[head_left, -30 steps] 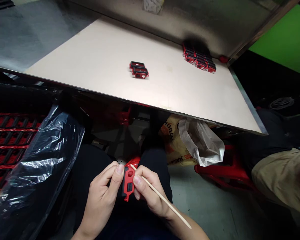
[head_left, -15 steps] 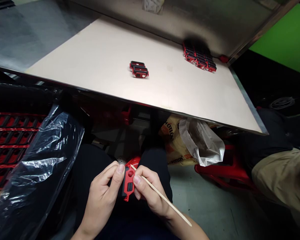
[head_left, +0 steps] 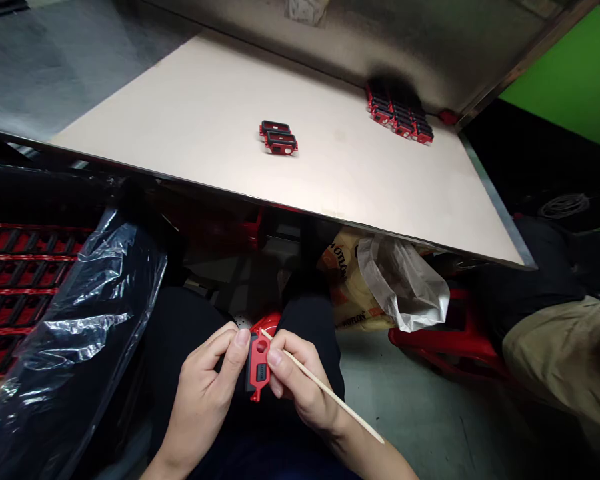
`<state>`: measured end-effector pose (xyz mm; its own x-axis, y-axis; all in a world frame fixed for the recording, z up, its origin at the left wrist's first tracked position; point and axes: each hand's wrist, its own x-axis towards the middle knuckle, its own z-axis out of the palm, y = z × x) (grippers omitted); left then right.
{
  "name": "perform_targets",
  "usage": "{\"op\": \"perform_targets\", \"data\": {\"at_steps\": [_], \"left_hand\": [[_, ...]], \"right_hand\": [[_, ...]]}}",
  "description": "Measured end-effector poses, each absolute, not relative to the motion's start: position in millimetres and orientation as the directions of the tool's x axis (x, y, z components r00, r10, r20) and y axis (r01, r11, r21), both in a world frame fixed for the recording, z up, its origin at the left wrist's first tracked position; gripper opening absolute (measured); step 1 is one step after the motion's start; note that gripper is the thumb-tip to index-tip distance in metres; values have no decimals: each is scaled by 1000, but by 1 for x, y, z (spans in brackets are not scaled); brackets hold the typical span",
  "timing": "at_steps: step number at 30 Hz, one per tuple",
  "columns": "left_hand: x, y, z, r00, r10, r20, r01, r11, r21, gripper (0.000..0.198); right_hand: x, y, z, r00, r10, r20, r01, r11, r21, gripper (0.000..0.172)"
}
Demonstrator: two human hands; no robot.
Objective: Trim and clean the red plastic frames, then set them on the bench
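Note:
Above my lap I hold a small red and black plastic housing [head_left: 261, 353], tilted nearly upright, with a round recess near its top and a dark rectangular inset below. My left hand [head_left: 211, 380] pinches its left edge between thumb and fingers. My right hand [head_left: 303, 380] is closed around a thin wooden stick [head_left: 337, 401] and also steadies the housing's right side. The stick's upper tip lies at the top of the housing, near the round recess; its other end reaches back over my right wrist.
Two similar housings [head_left: 279, 139] lie on the pale table [head_left: 190, 127], with a cluster of several more [head_left: 400, 119] at its back right. A plastic-lined box [head_left: 30, 287] of such parts stands left. Right are an open plastic bag [head_left: 405, 287], a red stool [head_left: 435, 340] and another person's sleeve [head_left: 555, 360].
The housing has turned very slightly in my fingers, and the stick's rear end has risen a little. Both hands keep their grip.

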<state>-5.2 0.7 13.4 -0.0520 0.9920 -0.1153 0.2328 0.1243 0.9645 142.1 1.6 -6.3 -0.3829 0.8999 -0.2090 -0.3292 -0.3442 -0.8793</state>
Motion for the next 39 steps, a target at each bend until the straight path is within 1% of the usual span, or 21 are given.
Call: {"op": "perform_targets", "data": {"at_steps": [11, 18, 21, 24, 27, 28, 29, 31, 32, 33, 35, 37, 39], "left_hand": [[-6, 1, 12, -44, 992, -117, 229, 124, 966, 40], [-6, 1, 12, -35, 991, -131, 217, 136, 967, 40], [-6, 1, 13, -41, 990, -137, 203, 142, 969, 40], [-9, 0, 10, -68, 986, -150, 179, 160, 971, 40], [-13, -3, 5, -117, 980, -162, 136, 177, 975, 28], [-14, -4, 4, -121, 974, -191, 96, 203, 974, 26], [-14, -5, 3, -117, 963, -242, 34, 247, 968, 29], [-13, -5, 5, -58, 924, -378, -128, 369, 921, 42], [-12, -5, 6, -3, 898, -439, -210, 429, 879, 47], [-12, -5, 8, 58, 874, -483, -279, 479, 832, 50], [-12, -4, 12, 171, 842, -512, -365, 537, 761, 51], [-15, -4, 13, 249, 824, -509, -409, 566, 716, 51], [-21, -5, 12, 305, 822, -480, -415, 569, 710, 60]], "right_hand": [[142, 2, -7, -385, 896, -222, -329, -358, -874, 42], [142, 2, -7, -388, 900, -196, -333, -336, -881, 40], [142, 3, -5, -382, 905, -188, -303, -315, -899, 39], [146, 5, 0, -379, 916, -132, -204, -222, -953, 35], [152, 10, 4, -385, 922, -39, -59, -67, -996, 27], [155, 12, 5, -382, 924, -1, -8, -5, -1000, 25], [157, 14, 5, -378, 925, 49, 46, 72, -996, 23], [161, 19, 4, -383, 902, 200, 170, 282, -944, 21], [163, 21, 5, -406, 866, 291, 231, 405, -885, 21], [165, 24, 5, -445, 813, 375, 282, 525, -803, 24], [169, 28, 8, -540, 680, 496, 349, 717, -603, 30], [172, 32, 14, -613, 565, 553, 386, 824, -414, 31], [175, 33, 20, -646, 490, 585, 411, 869, -274, 29]]}}
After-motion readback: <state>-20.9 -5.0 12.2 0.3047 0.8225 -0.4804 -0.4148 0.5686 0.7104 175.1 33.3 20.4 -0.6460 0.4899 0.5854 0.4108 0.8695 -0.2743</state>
